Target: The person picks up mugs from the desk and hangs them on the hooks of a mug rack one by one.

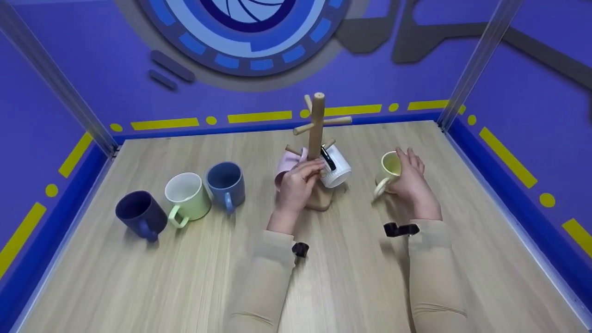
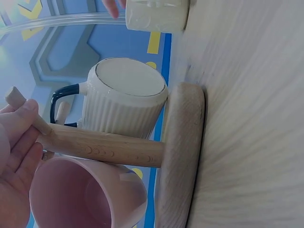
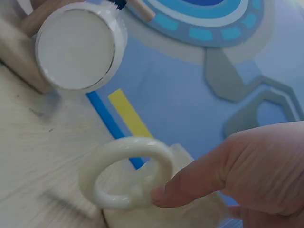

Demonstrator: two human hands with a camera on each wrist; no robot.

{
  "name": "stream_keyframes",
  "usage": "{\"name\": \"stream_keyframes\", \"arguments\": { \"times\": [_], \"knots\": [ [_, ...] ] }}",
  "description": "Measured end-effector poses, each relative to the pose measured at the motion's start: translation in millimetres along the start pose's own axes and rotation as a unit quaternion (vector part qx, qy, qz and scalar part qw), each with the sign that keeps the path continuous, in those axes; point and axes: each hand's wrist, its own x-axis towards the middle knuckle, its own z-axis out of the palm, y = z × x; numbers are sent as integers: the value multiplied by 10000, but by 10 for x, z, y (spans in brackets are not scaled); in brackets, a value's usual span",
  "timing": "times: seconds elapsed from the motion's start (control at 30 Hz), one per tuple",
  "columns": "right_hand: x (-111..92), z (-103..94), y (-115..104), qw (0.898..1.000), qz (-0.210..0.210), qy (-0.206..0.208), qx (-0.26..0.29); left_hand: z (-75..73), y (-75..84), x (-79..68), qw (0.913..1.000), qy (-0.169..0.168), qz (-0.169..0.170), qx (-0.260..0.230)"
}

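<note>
A wooden mug tree (image 1: pixel 317 125) stands mid-table with a pink mug (image 1: pixel 284 166) and a white ribbed mug (image 1: pixel 340 171) with a black handle on its lower pegs. My left hand (image 1: pixel 294 187) pinches a front peg (image 2: pixel 40 124) of the tree between thumb and fingers, with the pink mug just beside it. To the right, my right hand (image 1: pixel 413 187) grips a pale yellow mug (image 1: pixel 385 177) by its side. In the right wrist view the thumb lies by the base of its round handle (image 3: pixel 90 178). The far fingers are mostly hidden behind that mug.
On the left of the wooden table (image 1: pixel 194 277) stand a dark navy mug (image 1: pixel 134 215), a light green mug (image 1: pixel 192 201) and a blue-grey mug (image 1: pixel 226 185). Upper pegs (image 1: pixel 338 120) of the tree stick out bare. Purple panels (image 1: pixel 259 101) border the table's back and sides.
</note>
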Motion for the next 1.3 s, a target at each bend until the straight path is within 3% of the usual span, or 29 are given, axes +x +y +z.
{"name": "stream_keyframes", "arguments": {
  "times": [0.17, 0.47, 0.73, 0.87, 1.3],
  "knots": [
    [48, 40, 74, 9997, -55, 146, -169, 1, -8, 0, 10000, 18, 90, -19],
    [-27, -27, 24, 9986, 448, 124, -238, -3, -27, 1, 9999, 18, 149, 2],
    [-34, -27, 16, 9970, 548, 292, -464, -2, -13, -2, 9999, -50, 111, 49],
    [-46, -66, -8, 9978, 610, 226, -135, -6, -13, -4, 9999, -51, 145, 28],
    [-238, -287, -280, 9904, 432, -747, 1084, 0, -26, -8, 9999, -14, 129, 49]
  ]
}}
